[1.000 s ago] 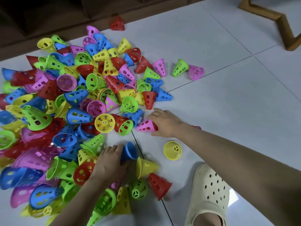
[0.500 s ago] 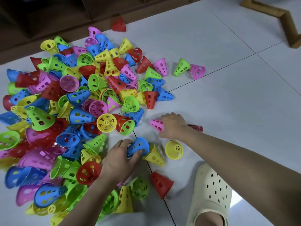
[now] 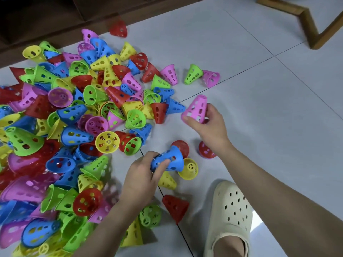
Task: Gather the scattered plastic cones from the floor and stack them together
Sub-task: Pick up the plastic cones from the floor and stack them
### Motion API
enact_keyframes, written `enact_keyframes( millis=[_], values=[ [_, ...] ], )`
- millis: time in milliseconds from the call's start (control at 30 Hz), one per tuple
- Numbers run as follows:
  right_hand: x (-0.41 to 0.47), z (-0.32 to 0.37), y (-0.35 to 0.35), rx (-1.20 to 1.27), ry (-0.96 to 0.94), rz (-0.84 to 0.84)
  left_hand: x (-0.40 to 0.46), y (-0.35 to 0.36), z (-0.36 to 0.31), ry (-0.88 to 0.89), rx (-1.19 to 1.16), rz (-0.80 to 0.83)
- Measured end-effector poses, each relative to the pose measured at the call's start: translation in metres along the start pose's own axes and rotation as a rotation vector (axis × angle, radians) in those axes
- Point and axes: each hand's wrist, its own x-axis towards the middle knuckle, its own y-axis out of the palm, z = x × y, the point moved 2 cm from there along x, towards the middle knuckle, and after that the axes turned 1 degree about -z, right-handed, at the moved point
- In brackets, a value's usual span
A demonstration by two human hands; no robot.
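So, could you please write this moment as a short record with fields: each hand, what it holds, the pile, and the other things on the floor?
left hand: grips a blue cone, lying sideways, just above the floor
right hand: holds a pink cone, lifted, narrow end up
pile: many loose cones, five colours, unstacked
near the hands: yellow cone, red cone
floor: pale tiles
foot: cream clog

- Left hand point(image 3: 143, 180) and right hand point(image 3: 207, 125): bare, no rings or watch showing.
- Both forearms bare, without sleeves.
- One foot in a cream clog point(image 3: 230, 214) with oval holes across its top.
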Motion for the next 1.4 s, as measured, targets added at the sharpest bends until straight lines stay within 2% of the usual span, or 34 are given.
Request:
enact_keyframes(
  millis=[100, 167, 333, 467, 667, 933, 1067, 1167, 1300, 1400],
  values=[
    [-0.016, -0.012, -0.035, -0.034, -0.019, -0.159, 0.002, 0.012, -0.016, 0.061, -0.037, 0.012],
    [-0.025, -0.029, -0.05, -0.064, 0.009, -0.175, 0.003, 0.022, -0.025, 0.123, -0.036, 0.015],
    [-0.039, -0.077, -0.058, -0.243, 0.076, -0.079, 0.003, 0.045, -0.037, 0.221, 0.042, 0.006],
    [-0.041, -0.089, -0.054, -0.344, 0.085, -0.002, 0.003, 0.061, -0.036, 0.239, 0.148, 0.06],
    [-0.038, -0.098, -0.053, -0.353, 0.109, 0.023, 0.005, 0.079, -0.019, 0.288, 0.365, 0.126],
    [-0.038, -0.091, -0.051, -0.388, 0.059, 0.049, 0.008, 0.078, -0.011, 0.219, 0.305, 0.168],
    [-0.036, -0.069, -0.04, -0.483, -0.128, 0.063, 0.0, 0.059, 0.005, 0.158, 0.215, 0.103],
    [-0.029, -0.053, -0.032, -0.543, -0.273, 0.085, -0.012, 0.044, 0.031, 0.093, 0.278, 0.084],
    [-0.018, -0.039, -0.013, -0.67, -0.386, 0.247, -0.025, 0.033, 0.06, -0.043, 0.434, 0.202],
    [-0.011, -0.041, 0.006, -0.947, -0.366, 0.38, -0.031, 0.03, 0.062, -0.082, 0.489, 0.291]
  ],
)
